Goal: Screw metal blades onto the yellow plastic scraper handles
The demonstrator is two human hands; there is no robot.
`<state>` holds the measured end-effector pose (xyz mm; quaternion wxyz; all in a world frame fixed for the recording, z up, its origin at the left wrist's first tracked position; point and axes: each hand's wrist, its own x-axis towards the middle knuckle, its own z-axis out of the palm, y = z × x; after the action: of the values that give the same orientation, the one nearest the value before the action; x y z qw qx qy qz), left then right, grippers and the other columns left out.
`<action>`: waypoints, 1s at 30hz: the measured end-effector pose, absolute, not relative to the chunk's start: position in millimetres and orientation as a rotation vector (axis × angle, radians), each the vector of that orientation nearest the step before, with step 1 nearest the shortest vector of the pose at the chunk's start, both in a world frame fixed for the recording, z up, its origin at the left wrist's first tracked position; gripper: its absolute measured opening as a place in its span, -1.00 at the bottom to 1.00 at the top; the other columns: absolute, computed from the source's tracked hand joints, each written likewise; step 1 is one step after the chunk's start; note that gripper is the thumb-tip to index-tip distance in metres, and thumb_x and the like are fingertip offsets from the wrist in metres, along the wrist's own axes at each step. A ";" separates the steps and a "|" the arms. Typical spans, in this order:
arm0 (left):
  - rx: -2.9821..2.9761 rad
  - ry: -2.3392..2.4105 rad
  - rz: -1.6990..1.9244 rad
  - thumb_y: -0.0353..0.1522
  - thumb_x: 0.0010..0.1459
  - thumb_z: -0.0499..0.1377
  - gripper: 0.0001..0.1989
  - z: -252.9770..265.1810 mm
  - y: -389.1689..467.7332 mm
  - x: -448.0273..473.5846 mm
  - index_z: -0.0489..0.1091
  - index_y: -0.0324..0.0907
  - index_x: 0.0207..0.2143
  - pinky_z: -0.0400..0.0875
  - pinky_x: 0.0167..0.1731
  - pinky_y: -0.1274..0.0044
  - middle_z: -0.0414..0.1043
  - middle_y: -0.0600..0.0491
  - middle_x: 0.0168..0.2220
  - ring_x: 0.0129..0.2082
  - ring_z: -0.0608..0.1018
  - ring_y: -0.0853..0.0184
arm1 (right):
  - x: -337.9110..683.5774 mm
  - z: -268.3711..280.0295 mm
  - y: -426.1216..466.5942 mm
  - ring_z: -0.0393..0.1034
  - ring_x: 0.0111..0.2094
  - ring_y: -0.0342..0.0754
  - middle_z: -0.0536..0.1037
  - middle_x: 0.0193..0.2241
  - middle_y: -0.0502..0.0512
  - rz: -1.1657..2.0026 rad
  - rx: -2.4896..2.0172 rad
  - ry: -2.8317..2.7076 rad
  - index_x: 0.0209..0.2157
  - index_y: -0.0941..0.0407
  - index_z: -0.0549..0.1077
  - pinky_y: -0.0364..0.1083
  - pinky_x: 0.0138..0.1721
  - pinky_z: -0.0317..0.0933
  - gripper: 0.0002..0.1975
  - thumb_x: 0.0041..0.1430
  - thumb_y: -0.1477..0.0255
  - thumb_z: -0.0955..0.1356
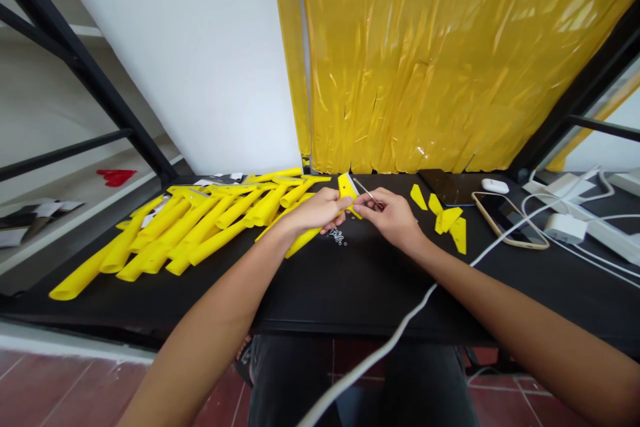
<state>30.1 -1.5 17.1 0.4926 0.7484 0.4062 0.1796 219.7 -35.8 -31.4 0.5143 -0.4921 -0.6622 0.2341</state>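
My left hand [323, 210] is closed round a yellow plastic scraper [346, 187]. Its flat head with a pale metal edge points away from me, and its tubular handle [304, 240] comes out below the hand. My right hand [393, 217] is closed on a slim metal tool with a dark red part [369, 195], like a small screwdriver; its thin shaft slants up to the left beside the scraper head. The right fingertips are at the head's lower right edge. Whether they also pinch a small part is hidden. Several tiny metal nuts [339, 236] lie below the hands.
Many yellow tubular handles [200, 230] lie in a pile at left. Several yellow flat plates [449, 219] are at right, near a dark tablet [445, 187], a phone [510, 220], a white earbud case [495, 185] and a charger [565, 229]. A white cable [400, 330] crosses under my right forearm.
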 end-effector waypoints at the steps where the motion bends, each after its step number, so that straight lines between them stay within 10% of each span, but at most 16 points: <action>1: 1.806 0.977 0.442 -0.23 0.38 0.04 -0.68 17.4 -1.6 30.0 0.24 -0.15 -0.45 0.17 -0.72 0.58 0.31 0.13 -0.60 -0.74 0.28 0.50 | 220.0 -30.1 -35.7 0.26 -0.38 -0.09 0.41 -0.42 0.00 0.596 -1.196 -1.540 -0.29 0.10 0.57 -0.07 -0.31 0.16 -0.74 0.02 0.25 0.51; 9: 1.684 0.935 0.418 -0.27 0.40 0.03 -0.70 27.6 -4.9 26.7 0.27 -0.17 -0.43 0.16 -0.71 0.58 0.29 0.12 -0.60 -0.73 0.28 0.50 | 229.2 -16.4 -39.3 -0.26 -0.64 -0.26 0.01 -0.68 -0.23 1.328 -1.180 -1.421 -0.42 0.13 0.50 -0.11 -0.60 -0.36 -0.59 0.01 0.06 0.51; 15: 1.898 1.144 0.679 -0.24 0.32 0.16 -0.80 15.9 0.3 31.0 0.27 -0.18 -0.16 0.31 -0.65 0.54 0.47 0.03 -0.39 -0.67 0.42 0.44 | 227.7 -16.0 -37.8 -0.26 -0.67 -0.29 0.03 -0.71 -0.23 1.311 -1.146 -1.316 -0.45 0.15 0.49 -0.10 -0.60 -0.40 -0.63 -0.05 0.14 0.55; 22: 2.844 0.923 0.886 -0.43 0.31 0.14 -0.68 10.7 -12.4 36.0 0.35 -0.11 0.11 0.42 0.07 0.35 0.30 -0.11 0.24 0.08 0.52 0.18 | 235.8 -17.8 -30.2 -0.31 -0.67 -0.28 -0.01 -0.73 -0.25 1.345 -1.113 -1.177 -0.46 0.16 0.50 -0.12 -0.63 -0.40 -0.73 0.01 0.25 0.51; 30: 3.069 0.954 0.628 -0.50 0.36 0.04 -0.71 6.7 -12.4 41.1 0.45 -0.21 0.05 0.43 0.04 0.32 0.49 -0.15 0.09 0.04 0.55 0.13 | 237.2 -16.8 -31.0 -0.25 -0.64 -0.31 0.50 -0.44 0.04 1.445 -1.030 -1.097 -0.37 0.18 0.52 -0.14 -0.65 -0.40 -0.70 -0.05 0.27 0.54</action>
<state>41.1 -12.4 6.7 -0.0664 0.9352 0.2906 0.1914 237.2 -31.0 -16.8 0.5036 -0.4264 -0.4542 0.5986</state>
